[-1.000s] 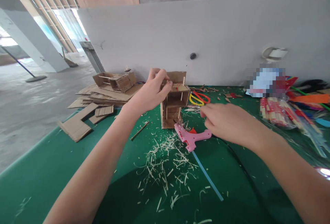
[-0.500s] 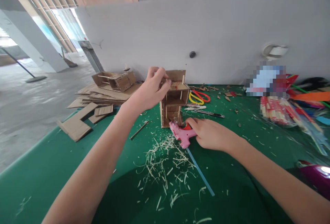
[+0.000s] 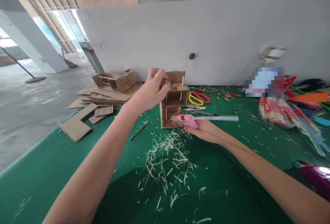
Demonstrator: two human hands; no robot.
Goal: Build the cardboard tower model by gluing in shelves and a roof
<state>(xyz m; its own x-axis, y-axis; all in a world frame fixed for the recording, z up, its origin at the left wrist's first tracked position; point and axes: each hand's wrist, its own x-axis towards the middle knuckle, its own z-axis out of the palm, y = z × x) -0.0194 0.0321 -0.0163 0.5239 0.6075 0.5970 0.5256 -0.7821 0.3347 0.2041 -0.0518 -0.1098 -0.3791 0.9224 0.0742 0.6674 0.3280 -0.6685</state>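
Currently, a cardboard box (image 3: 176,99) stands upright on the green table (image 3: 59,179), near the wall at twelve o'clock. The left hand (image 3: 156,88) reaches to the box's ten o'clock corner, its fingers pinched closed on it; exactly what lies between their tips is hidden. The right hand (image 3: 203,130) grips a pink glue gun (image 3: 190,121), its fingers wrapped around the handle. The gun's front end points towards nine o'clock, at the box's lower compartment; whether it touches the cardboard cannot be told. From its rear, a pale glue stick (image 3: 221,118) juts towards three o'clock.

Around the box, wood shavings (image 3: 166,145) lie scattered at six o'clock and a thin stick (image 3: 139,130) at eight. At two o'clock, just beside the box, are scissors (image 3: 198,98) with red and yellow handles. Well apart, at nine to ten o'clock, a second box (image 3: 121,82) rests on stacked cardboard (image 3: 100,96).
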